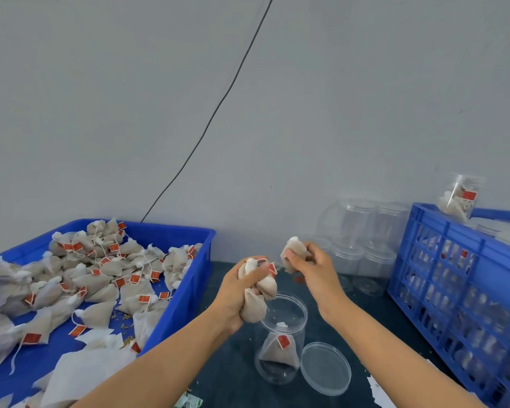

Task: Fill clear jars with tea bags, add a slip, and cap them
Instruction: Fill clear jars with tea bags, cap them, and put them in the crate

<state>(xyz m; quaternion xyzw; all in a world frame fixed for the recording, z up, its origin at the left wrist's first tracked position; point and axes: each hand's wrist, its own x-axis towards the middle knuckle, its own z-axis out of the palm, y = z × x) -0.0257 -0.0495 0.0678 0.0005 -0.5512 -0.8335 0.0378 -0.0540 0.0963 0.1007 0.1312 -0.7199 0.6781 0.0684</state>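
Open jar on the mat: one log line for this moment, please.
open jar: one tea bag inside | lid: off, beside jar | left hand: grips tea bags | right hand: pinches one tea bag

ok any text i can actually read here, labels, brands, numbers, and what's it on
None can be read.
Red tags on the loose tea bags in the blue tray: gold marks, too blurred.
Red tag on the bag in the open jar: too small.
Red tag in the filled jar on the blue crate: blurred.
White paper slips and green wrapper: nothing legible.
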